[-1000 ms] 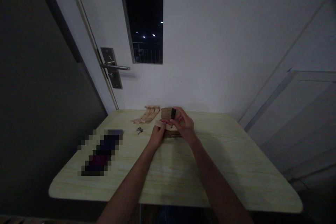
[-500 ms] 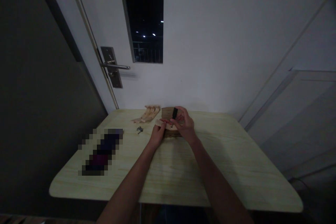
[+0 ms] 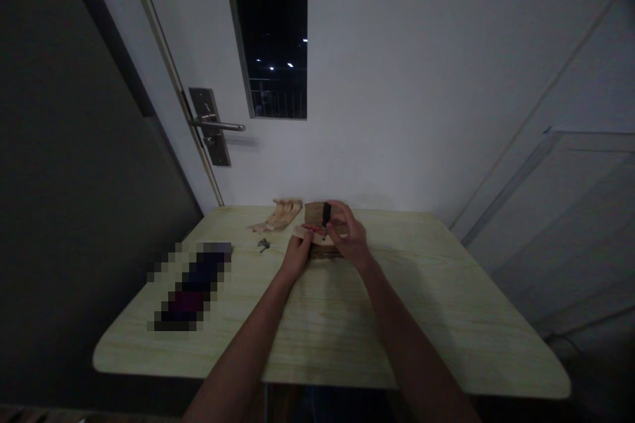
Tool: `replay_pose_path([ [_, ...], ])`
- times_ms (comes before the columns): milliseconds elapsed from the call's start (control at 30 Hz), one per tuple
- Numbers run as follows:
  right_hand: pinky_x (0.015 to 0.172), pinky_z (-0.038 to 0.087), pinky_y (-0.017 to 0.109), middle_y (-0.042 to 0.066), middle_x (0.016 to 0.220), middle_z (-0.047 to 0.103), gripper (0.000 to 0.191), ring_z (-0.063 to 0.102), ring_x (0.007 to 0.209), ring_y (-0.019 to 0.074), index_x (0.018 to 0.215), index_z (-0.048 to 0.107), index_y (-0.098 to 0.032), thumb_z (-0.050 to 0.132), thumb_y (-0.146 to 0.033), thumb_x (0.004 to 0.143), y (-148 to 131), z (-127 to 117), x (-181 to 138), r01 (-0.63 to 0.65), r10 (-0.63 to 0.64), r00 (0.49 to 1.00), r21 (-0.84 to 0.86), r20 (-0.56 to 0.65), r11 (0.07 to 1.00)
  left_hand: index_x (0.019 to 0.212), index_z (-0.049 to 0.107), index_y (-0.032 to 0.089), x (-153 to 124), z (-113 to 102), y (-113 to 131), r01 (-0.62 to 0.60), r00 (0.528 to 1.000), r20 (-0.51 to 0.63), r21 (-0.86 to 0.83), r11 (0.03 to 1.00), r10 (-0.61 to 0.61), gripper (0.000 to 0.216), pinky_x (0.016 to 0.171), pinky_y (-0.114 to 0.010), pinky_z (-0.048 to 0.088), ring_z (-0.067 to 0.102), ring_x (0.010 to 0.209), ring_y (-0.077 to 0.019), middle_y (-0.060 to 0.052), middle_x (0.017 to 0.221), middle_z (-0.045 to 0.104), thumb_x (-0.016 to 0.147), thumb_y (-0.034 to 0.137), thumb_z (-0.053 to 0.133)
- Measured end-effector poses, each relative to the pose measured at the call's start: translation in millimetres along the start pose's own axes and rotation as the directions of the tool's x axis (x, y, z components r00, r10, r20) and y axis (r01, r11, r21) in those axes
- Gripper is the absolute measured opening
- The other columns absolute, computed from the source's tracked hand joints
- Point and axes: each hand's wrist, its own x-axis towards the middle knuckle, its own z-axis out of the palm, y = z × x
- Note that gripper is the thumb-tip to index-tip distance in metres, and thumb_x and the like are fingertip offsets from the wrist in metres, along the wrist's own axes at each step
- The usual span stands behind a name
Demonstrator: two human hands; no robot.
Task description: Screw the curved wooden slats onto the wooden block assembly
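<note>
On grained table (image 3: 327, 324) | right grip (image 3: 354, 241): pinching black handle (image 3: 326, 213) | left grip (image 3: 297, 256): seemingly pinching wood (image 3: 321, 240)

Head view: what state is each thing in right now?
Left hand, thumb on the pale wooden piece
Right hand, pinching the black-handled tool
Black-handled tool, nearly upright
Pale wooden piece, held
Small metal parts, loose on the table
Curved wooden pieces, lying together
Door, seemingly shut
Door handle, roughly level
</note>
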Motion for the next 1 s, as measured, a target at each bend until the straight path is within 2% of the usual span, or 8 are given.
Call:
replay_pose_path([
  [167,0.074,0.055,0.031,0.000,0.086,0.069,0.045,0.066,0.074,0.0163,0.129,0.053,-0.027,0.061,-0.030,0.085,3.2,1.7,-0.2,-0.002,0.002,1.000,-0.004,-0.008,1.000,0.084,0.064,0.018,1.1,-0.2,-4.3,-0.011,1.000,-0.007,0.003,1.000,0.011,0.031,0.091,-0.033,0.045,0.061,0.093,-0.0206,-0.005,0.089,0.068,0.082,0.049,0.059],
  [367,0.070,0.053,0.030,0.001,0.091,0.068,0.049,0.059,0.070,0.0154,0.132,0.054,-0.029,0.064,-0.036,0.085,5.4,2.8,0.3,0.037,-0.041,0.999,-0.120,-0.029,0.992,0.083,0.063,0.019,-0.4,-0.1,0.6,-0.011,1.000,-0.006,0.013,1.000,0.011,0.031,0.089,-0.033,0.046,0.061,0.089,-0.0203,-0.004,0.086,0.068,0.082,0.049,0.059],
  [467,0.076,0.054,0.031,0.003,0.107,0.069,0.046,0.063,0.076,0.0155,0.132,0.054,-0.029,0.061,-0.037,0.087,5.7,2.4,0.1,0.086,-0.087,0.996,-0.113,-0.005,0.990,0.082,0.064,0.019,-1.4,0.3,3.4,-0.022,1.000,-0.001,0.015,1.000,0.022,0.032,0.089,-0.033,0.045,0.060,0.088,-0.0204,-0.004,0.086,0.068,0.082,0.050,0.058],
  [567,0.089,0.053,0.034,0.004,0.123,0.066,0.043,0.067,0.093,0.0178,0.134,0.053,-0.029,0.053,-0.036,0.092,6.6,1.5,-0.1,0.137,-0.137,0.991,-0.075,0.007,0.988,0.082,0.064,0.018,-0.9,0.6,3.1,-0.022,1.000,-0.011,0.023,0.999,0.023,0.036,0.088,-0.032,0.045,0.059,0.088,-0.0204,-0.005,0.086,0.067,0.081,0.053,0.059],
  [633,0.091,0.052,0.034,0.004,0.127,0.064,0.041,0.066,0.103,0.0196,0.135,0.052,-0.029,0.048,-0.036,0.094,7.3,0.9,0.0,0.140,-0.139,0.990,-0.042,0.021,0.989,0.081,0.064,0.017,-0.1,0.8,2.3,-0.018,1.000,-0.007,0.015,1.000,0.018,0.037,0.087,-0.032,0.044,0.059,0.087,-0.0203,-0.005,0.084,0.066,0.080,0.055,0.059],
  [800,0.082,0.055,0.034,0.002,0.101,0.073,0.043,0.070,0.085,0.0187,0.135,0.052,-0.031,0.053,-0.038,0.093,7.9,0.8,0.6,0.079,-0.078,0.997,-0.017,0.025,0.997,0.079,0.063,0.018,0.8,0.9,1.8,0.001,1.000,0.008,-0.024,1.000,-0.001,0.035,0.089,-0.032,0.044,0.060,0.088,-0.0205,-0.004,0.080,0.066,0.079,0.053,0.061],
  [1000,0.070,0.053,0.028,-0.001,0.084,0.068,0.046,0.063,0.069,0.0147,0.133,0.053,-0.031,0.060,-0.035,0.088,7.0,3.1,1.1,0.020,-0.019,1.000,-0.044,0.006,0.999,0.082,0.064,0.017,-0.8,0.4,1.9,-0.003,1.000,-0.003,0.004,1.000,0.003,0.031,0.089,-0.032,0.045,0.061,0.089,-0.0196,-0.005,0.086,0.068,0.083,0.048,0.059],
])
